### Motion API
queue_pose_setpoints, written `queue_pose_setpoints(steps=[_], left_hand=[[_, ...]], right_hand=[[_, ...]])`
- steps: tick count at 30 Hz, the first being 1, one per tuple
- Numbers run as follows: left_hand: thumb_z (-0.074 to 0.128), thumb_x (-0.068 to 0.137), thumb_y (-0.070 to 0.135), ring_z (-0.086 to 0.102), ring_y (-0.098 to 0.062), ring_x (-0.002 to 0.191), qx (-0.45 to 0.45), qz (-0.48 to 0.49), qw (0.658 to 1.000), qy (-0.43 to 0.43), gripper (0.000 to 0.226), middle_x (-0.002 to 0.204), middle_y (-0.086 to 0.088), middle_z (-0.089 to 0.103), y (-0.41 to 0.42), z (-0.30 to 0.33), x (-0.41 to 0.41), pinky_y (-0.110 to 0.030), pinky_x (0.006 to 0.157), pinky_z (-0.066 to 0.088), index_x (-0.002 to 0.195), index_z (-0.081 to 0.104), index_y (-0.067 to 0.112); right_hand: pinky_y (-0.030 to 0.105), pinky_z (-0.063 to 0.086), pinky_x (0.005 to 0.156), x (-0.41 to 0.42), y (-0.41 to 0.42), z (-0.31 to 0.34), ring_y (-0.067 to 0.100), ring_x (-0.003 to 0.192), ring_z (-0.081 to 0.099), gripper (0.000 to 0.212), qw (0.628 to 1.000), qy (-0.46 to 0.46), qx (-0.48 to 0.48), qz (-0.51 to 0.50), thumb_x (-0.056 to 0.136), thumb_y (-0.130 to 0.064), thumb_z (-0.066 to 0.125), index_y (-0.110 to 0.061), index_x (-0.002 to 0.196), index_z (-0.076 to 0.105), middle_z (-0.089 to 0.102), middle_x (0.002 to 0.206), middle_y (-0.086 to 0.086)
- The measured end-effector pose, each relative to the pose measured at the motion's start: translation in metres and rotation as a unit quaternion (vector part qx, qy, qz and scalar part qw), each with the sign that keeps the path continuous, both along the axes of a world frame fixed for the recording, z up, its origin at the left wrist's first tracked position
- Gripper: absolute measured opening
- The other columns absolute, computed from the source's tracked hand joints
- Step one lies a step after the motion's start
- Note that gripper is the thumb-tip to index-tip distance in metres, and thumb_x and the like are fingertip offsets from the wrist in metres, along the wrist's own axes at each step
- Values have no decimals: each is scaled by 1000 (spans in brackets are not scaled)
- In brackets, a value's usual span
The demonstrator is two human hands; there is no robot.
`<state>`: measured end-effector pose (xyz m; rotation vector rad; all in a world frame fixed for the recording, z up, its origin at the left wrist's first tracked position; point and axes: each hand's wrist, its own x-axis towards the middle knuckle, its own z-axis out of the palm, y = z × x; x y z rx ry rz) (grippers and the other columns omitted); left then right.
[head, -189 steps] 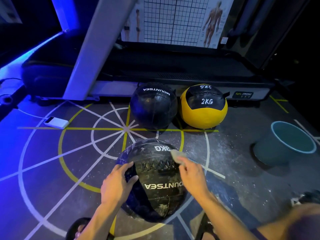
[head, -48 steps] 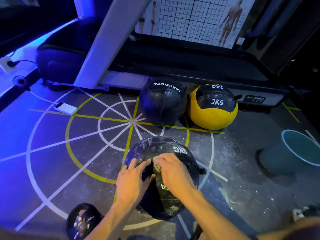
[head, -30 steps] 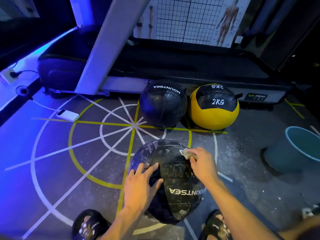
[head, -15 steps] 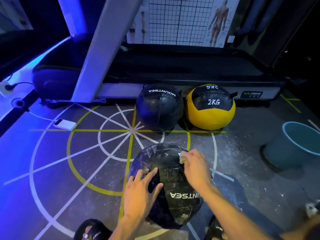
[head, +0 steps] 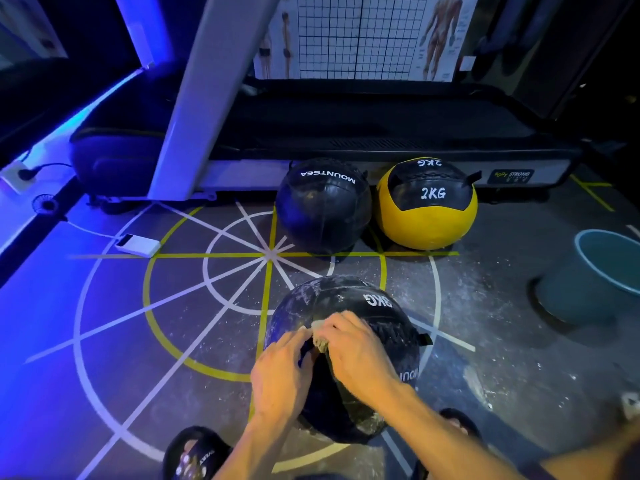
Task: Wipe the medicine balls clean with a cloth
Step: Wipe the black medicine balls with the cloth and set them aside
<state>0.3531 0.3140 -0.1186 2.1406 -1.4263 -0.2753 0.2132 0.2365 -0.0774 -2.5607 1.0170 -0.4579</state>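
Item: black medicine ball marked 9KG [head: 360, 306], on the marked floor [head: 104, 341], directly ahead of and beneath both hands; dusty white smears over its upper left. Round, so no long axis to speak of; label side turned up and away.

Right hand [head: 356, 351]: on the ball's crown, fingers curled over a small pale cloth [head: 319, 341], pressing it against the surface. Nearer to the unwiped patch up and to the left.

Left hand [head: 280, 372]: on the ball's left flank, fingertips meeting the cloth's edge; bracing the ball, possibly pinching the cloth too, hard to tell at the overlap.

Also present: plain black ball [head: 322, 209] and yellow 2KG ball [head: 427, 216], touching side by side against the treadmill base [head: 381, 140], well beyond reach. Teal bucket [head: 595, 278] off right. White power bank [head: 138, 244] off left.

Judgement: next stroke probably away and leftward over the smears.
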Motion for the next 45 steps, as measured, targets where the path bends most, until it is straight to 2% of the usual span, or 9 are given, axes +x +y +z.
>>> queue_pose_setpoints(steps=[6, 12, 16, 22, 27, 30, 35, 39, 45], left_hand=[[69, 95, 45, 71, -8, 102, -16, 10, 1000, -20, 29, 120, 19, 72, 5, -3, 4, -27, 80, 56, 121, 74, 35], [69, 94, 45, 70, -7, 105, -19, 0, 1000, -13, 31, 122, 20, 71, 5, -1, 2, -28, 86, 54, 123, 73, 36], [74, 92, 37, 71, -8, 100, -13, -7, 1000, -3, 28, 115, 19, 73, 3, -3, 9, -31, 84, 54, 120, 74, 37], [74, 89, 49, 70, -5, 97, -16, -22, 1000, -15, 37, 115, 20, 73, 6, -7, 7, -32, 88, 52, 124, 70, 39], [77, 84, 55, 70, -1, 100, -5, -46, 999, 16, 66, 124, 25, 69, 6, -5, 4, -29, 96, 51, 140, 45, 45], [75, 84, 58, 68, 0, 104, -4, -41, 999, 29, 71, 129, 27, 66, 6, -6, 3, -28, 100, 50, 144, 39, 43], [76, 83, 57, 71, -12, 102, -2, -15, 1000, 2, 80, 114, 19, 75, 1, -9, 4, -32, 96, 49, 148, 34, 39], [71, 85, 65, 66, -10, 118, 15, -19, 1000, -6, 87, 130, 27, 65, 0, -8, 7, -29, 104, 43, 156, 34, 29], [64, 85, 71, 55, -13, 124, 56, -63, 996, 5, 97, 142, 19, 59, -2, 0, -6, -29, 108, 33, 160, 15, 34]], right_hand=[[33, 54, 83, -39, 9, -2, 15, 97, 54, 32, 988, 86, -25, 124, 92, -19, 43, -26, 110, 68, 62, 106, -10], [27, 49, 90, -14, -20, 18, 7, 106, 48, 24, 997, -33, -17, -67, 97, -10, 57, -24, 114, 68, 57, 113, -12], [29, 42, 108, 2, 6, 1, 9, 122, 46, 33, 1000, 10, -8, 22, 95, -3, 55, -25, 116, 66, 57, 126, -14], [26, 50, 88, -42, 28, -21, 8, 110, 54, 32, 994, 16, -35, 103, 84, -3, 60, -27, 103, 67, 62, 112, -17], [11, 42, 89, -31, -8, 5, -1, 104, 52, 29, 989, -94, 20, -113, 96, -6, 60, -25, 114, 70, 59, 112, -18], [17, 46, 93, -12, -33, 15, 3, 105, 58, 28, 978, -119, 21, -171, 98, -8, 60, -24, 119, 70, 63, 116, -14], [36, 51, 97, 14, -28, 23, 10, 104, 54, 25, 993, 92, 63, 34, 97, -10, 55, -29, 105, 70, 63, 108, -12], [36, 47, 104, -9, -13, 23, 16, 112, 55, 29, 972, 162, -3, 171, 97, -12, 54, -26, 118, 70, 65, 116, -8], [40, 53, 93, 2, -43, 39, 18, 105, 59, 28, 989, 141, 34, 36, 99, -14, 53, -31, 112, 71, 64, 112, -7]])
